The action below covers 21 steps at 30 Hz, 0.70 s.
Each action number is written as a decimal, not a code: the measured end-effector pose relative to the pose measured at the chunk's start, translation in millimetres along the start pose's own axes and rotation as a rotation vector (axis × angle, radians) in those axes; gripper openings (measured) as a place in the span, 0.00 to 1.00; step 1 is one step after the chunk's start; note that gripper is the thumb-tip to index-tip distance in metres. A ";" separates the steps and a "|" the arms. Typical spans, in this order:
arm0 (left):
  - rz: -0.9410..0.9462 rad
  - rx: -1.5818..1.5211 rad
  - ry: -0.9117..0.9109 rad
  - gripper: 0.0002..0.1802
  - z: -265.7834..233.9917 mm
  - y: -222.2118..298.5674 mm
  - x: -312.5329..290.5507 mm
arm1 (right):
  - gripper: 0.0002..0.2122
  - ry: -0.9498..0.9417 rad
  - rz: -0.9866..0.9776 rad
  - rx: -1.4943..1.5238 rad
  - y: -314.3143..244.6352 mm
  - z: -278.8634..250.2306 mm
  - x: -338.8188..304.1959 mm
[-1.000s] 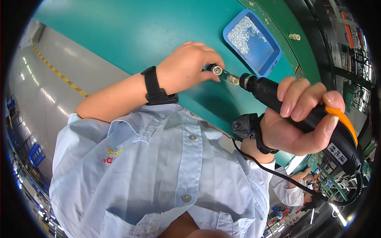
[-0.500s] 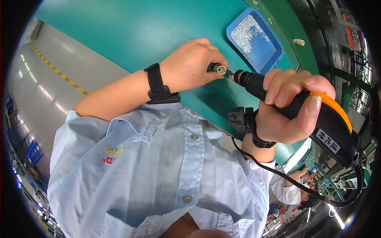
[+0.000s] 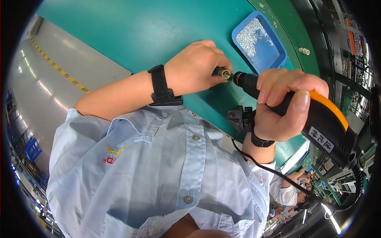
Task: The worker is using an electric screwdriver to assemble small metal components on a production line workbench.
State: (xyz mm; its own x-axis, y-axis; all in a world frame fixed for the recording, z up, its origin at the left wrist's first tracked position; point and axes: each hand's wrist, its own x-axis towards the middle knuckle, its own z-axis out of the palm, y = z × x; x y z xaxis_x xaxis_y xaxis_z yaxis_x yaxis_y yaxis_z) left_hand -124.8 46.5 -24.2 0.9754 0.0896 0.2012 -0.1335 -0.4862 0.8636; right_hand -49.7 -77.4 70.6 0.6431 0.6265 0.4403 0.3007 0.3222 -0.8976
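My left hand is closed around a small dark cylindrical part with a pale round open end, held above the green table. Fingers hide most of that part. In my right hand is a black and orange electric screwdriver, gripped round its body. Its nose points left at the part, and the thin bit meets the open end. Whether the bit turns, or a screw sits on it, I cannot tell. Just beyond the hands stands a blue tray holding many small silvery screws or pins.
A pale small cylindrical piece lies on the green ledge right of the tray. The screwdriver's black cord hangs at the right. A green table spans the far side. Another person in pale clothing works at lower right.
The screwdriver has moved slightly left and its bit has come closer into the part's open end. My left hand has shifted a little to the right with the part.
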 end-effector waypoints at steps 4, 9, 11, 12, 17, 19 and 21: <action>0.019 -0.013 0.000 0.08 -0.6 0.5 0.1 | 0.08 0.001 -0.025 -0.050 0.4 3.4 -2.3; 0.044 -0.008 -0.013 0.07 -3.3 1.4 -1.6 | 0.09 0.050 -0.009 -0.101 1.8 5.5 -6.7; 0.080 0.007 -0.012 0.08 -1.8 -0.7 -2.6 | 0.10 0.028 0.003 -0.113 1.4 0.9 -9.4; 0.098 0.020 -0.011 0.08 -0.9 -1.8 -2.8 | 0.13 -0.019 0.002 -0.041 0.0 -3.9 -6.6; 0.079 -0.060 -0.105 0.11 -1.7 -3.7 -3.7 | 0.12 0.166 -0.306 0.162 -30.4 -49.0 8.6; 0.082 -0.065 -0.143 0.12 -1.9 -4.0 -2.1 | 0.11 0.204 -0.237 0.013 -21.1 -66.6 20.5; 0.106 -0.042 -0.174 0.13 -4.6 -4.9 -0.9 | 0.10 0.373 -0.236 -0.096 -1.2 -68.1 32.5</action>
State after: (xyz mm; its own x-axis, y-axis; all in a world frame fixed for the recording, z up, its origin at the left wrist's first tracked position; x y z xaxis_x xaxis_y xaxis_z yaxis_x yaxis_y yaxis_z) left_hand -125.9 52.7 -26.6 0.9706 -0.1130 0.2124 -0.2405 -0.4477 0.8612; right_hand 18.9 -105.8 84.7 0.7541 0.2392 0.6117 0.5219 0.3473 -0.7791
